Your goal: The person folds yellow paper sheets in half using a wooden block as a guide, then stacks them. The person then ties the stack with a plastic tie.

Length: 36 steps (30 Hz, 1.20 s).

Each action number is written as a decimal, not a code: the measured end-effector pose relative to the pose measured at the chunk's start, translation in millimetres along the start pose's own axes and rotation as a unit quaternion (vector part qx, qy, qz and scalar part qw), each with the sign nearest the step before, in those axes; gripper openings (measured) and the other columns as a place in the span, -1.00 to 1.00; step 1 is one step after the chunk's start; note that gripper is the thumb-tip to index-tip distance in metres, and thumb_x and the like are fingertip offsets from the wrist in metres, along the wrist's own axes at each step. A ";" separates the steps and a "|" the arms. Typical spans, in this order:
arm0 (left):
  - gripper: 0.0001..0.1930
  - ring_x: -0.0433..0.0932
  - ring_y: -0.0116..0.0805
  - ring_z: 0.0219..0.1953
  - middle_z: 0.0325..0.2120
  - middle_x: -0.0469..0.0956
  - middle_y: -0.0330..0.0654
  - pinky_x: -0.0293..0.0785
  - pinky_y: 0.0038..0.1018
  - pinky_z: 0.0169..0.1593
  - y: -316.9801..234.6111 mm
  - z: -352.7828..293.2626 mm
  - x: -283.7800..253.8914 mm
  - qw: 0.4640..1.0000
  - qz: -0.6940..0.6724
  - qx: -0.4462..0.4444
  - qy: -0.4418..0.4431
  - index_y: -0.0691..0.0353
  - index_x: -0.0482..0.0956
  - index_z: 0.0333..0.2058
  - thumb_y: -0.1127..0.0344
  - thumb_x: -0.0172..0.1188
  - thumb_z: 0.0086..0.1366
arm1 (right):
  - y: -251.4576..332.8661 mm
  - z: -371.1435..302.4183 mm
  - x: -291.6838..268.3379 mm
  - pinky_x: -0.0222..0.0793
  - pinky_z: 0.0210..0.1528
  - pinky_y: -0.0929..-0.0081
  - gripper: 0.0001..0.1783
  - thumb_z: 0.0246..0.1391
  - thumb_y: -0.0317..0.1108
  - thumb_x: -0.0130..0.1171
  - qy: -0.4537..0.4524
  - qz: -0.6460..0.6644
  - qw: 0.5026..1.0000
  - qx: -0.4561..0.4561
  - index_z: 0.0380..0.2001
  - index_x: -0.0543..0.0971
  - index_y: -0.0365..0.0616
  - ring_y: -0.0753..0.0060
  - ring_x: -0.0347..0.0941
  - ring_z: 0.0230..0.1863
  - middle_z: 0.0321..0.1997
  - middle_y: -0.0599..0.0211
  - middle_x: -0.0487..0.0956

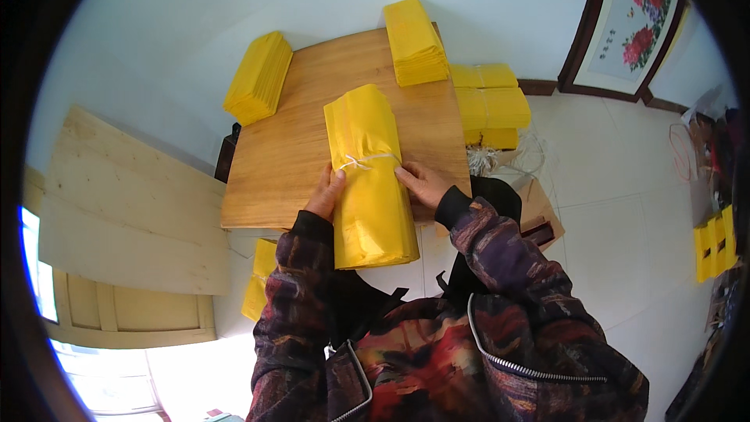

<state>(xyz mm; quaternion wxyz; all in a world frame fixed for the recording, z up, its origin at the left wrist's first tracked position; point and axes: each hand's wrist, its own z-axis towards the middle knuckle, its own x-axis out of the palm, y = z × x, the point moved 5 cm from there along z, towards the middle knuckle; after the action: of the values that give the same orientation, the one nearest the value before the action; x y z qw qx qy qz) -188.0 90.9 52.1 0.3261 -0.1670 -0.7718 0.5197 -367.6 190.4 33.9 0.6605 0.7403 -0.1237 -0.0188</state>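
A thick bundle of yellow paper [373, 215] lies lengthwise in front of me, its near end reaching past the front edge of the wooden table [312, 125]. White string [367, 161] runs round its middle and is knotted on top. My left hand [325, 193] grips the bundle's left side just below the string, thumb on top. On the opposite side my right hand [424, 183] holds it, thumb near the string. The fingers of both hands are partly hidden beside and under the bundle.
Two yellow paper stacks, one at the far left [259, 78] and one at the far right [416, 41], stand on the table. Tied bundles [492, 108] are piled on the floor to the right, near loose white string [527, 152]. A wooden board [133, 203] leans at left.
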 end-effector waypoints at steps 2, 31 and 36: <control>-0.20 0.32 -0.24 0.07 0.12 0.22 -0.10 0.29 -0.42 0.10 -4.5 -1.3 5.5 0.996 0.085 0.021 0.009 0.27 -0.11 0.25 0.15 0.18 0.20 | -3.2 -0.2 1.6 0.24 0.06 0.45 -0.36 0.13 0.05 0.01 -0.014 -0.034 0.999 -0.017 0.01 0.35 -0.35 0.28 0.37 -0.01 -0.05 0.08 0.47; -0.43 -0.03 -0.22 0.31 0.26 0.07 -0.34 -0.20 -0.05 0.29 -40.6 62.6 83.6 0.587 0.767 0.251 -0.061 -0.04 0.20 0.19 0.05 -0.01 0.19 | 20.1 -59.1 39.3 -0.11 0.30 0.08 0.00 -0.27 0.09 0.26 -0.068 -0.380 0.885 -0.258 0.22 0.13 -0.12 -0.15 -0.08 0.31 0.34 0.04 -0.01; -0.42 -0.02 -0.16 0.30 0.25 0.09 -0.33 -0.17 -0.03 0.28 -48.8 63.3 85.8 0.605 0.765 0.220 -0.003 0.00 0.21 0.17 0.02 0.00 0.18 | 25.1 -63.4 36.0 -0.12 0.30 0.07 -0.03 -0.24 0.09 0.25 -0.077 -0.355 0.893 -0.267 0.21 0.14 -0.12 -0.14 -0.08 0.31 0.33 0.04 -0.01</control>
<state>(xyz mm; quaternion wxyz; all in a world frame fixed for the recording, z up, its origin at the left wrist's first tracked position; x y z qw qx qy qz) -289.7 78.5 109.2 -0.1657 -0.6178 -0.2261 0.7347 -324.6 242.2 71.4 0.7710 0.5273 0.1061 -0.3409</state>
